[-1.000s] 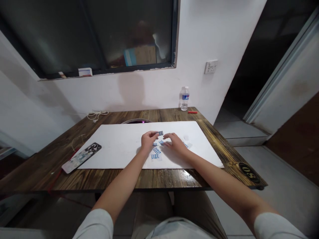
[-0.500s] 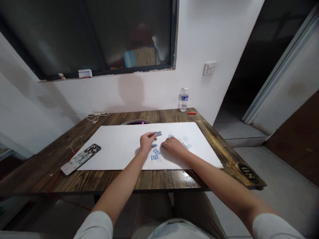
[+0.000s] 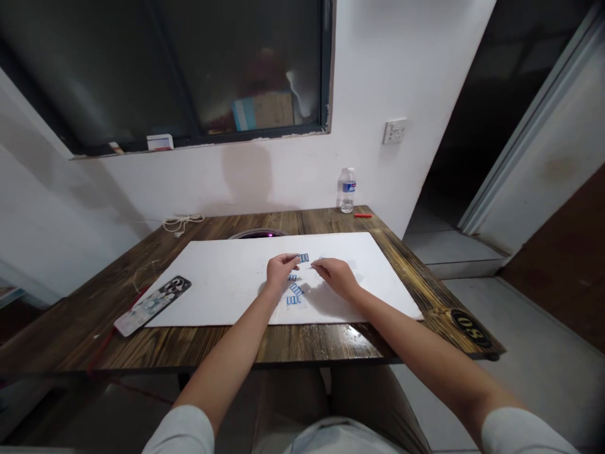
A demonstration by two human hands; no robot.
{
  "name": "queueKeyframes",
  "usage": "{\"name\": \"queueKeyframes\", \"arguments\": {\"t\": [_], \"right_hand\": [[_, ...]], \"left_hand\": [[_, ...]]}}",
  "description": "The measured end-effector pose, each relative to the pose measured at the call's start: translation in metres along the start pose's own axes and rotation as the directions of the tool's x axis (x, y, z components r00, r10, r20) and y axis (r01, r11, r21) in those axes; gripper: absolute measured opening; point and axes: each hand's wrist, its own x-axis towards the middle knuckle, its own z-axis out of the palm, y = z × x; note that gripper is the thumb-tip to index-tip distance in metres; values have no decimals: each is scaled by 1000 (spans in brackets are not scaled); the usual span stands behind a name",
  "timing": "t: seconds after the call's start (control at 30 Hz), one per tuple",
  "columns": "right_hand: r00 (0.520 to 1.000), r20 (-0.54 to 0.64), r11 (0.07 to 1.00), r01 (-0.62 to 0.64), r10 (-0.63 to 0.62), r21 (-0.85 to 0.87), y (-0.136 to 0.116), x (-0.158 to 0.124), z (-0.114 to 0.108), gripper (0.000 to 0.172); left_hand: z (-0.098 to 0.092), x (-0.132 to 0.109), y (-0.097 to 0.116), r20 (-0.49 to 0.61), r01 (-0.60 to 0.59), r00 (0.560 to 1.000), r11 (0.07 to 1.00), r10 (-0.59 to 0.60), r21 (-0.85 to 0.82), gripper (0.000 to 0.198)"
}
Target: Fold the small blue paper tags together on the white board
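Note:
My left hand (image 3: 280, 271) is closed in a pinch on a small clear piece with blue rectangular outlines (image 3: 304, 258), held just above the white board (image 3: 227, 277). To its right, my right hand (image 3: 336, 275) has thumb and fingertips pressed together, pointing at that piece; whatever is between them is too small to name. Beneath the left hand lie more blue-outlined pieces, one slanted (image 3: 296, 289) and one lower down (image 3: 293, 300). Faint clear bits beyond the right hand are partly covered by it.
A phone (image 3: 154, 306) lies across the board's left edge. On the wooden table (image 3: 312, 343) are a white cable (image 3: 182, 221), a water bottle (image 3: 347, 191) and a red stick-like object (image 3: 363, 215) at the back. A dark round item (image 3: 258, 233) sits behind the board.
My right hand has risen from the board, its fingertips now pinched near the piece in my left hand. The left hand has hardly moved.

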Motion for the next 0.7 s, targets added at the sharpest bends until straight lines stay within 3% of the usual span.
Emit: {"name": "queueKeyframes", "arguments": {"t": [0.13, 0.37, 0.53, 0.7], "right_hand": [[996, -83, 981, 4, 12, 192, -2, 0, -2, 22], [979, -136, 909, -82, 149, 409, -5, 2, -2, 19], [949, -26, 817, -255, 313, 517, 2, 2, 4, 25], [931, 47, 768, -325, 361, 551, 4, 2, 5, 34]], "left_hand": [[-1, 0, 0, 41, 5, 999, 1000, -6, 22, 39], [-3, 0, -2, 81, 11, 997, 999, -15, 49, 39], [-2, 0, -3, 150, -1, 989, 999, -4, 34, 42], [-1, -1, -2, 257, -12, 966, 998, -2, 54, 46]]}}
